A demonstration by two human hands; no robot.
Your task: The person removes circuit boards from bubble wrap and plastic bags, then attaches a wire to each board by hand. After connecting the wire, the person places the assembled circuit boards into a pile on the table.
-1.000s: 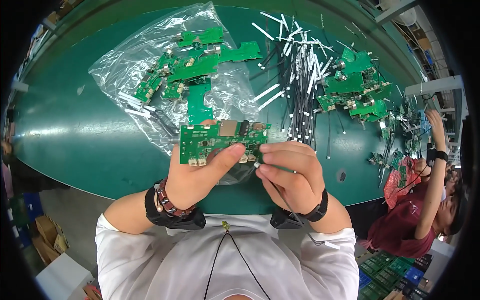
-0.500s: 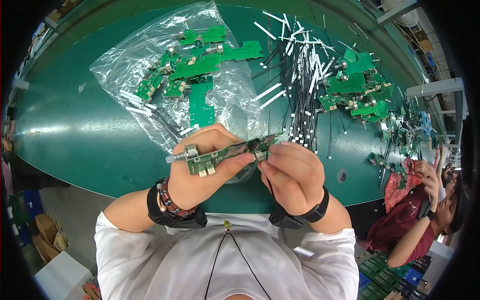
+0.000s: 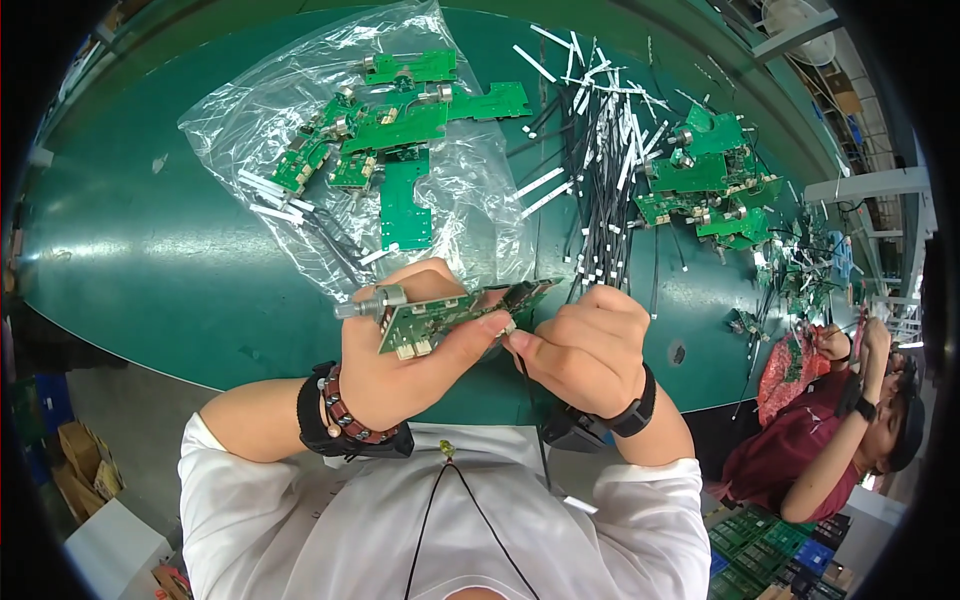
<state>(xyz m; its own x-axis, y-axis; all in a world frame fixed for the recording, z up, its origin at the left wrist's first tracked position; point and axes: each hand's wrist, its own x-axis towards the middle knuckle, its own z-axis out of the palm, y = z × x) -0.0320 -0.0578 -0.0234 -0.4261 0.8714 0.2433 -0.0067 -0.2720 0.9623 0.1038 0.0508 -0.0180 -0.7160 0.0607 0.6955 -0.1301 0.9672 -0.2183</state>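
Left hand (image 3: 395, 365) partly hides board (image 3: 428, 318); cable end (image 3: 519, 360) indistinct.

Standing here, I am counting: left hand (image 3: 390, 375), 1 | right hand (image 3: 590, 350), 1 | held circuit board (image 3: 425, 318), 1 | held cable (image 3: 544, 465), 1 | clear bag (image 3: 475, 200), 1 | bagside boards (image 3: 405, 205), at least 6 | cable bundle (image 3: 605, 170), 1, strands overlapping beyond count | right-side boards (image 3: 695, 172), at least 4 | co-worker (image 3: 800, 450), 1

Green PCB (image 3: 430, 320), metal shaft part (image 3: 365, 303) at L end, white sockets (image 3: 412, 351) on lower edge; held above surface (image 3: 280, 350) nr its near edge, tilted, R end higher in view. Thin blk cable (image 3: 530, 390): upper end at PCB, seating unclear; trails past near edge, white tag (image 3: 580, 505) at tail.
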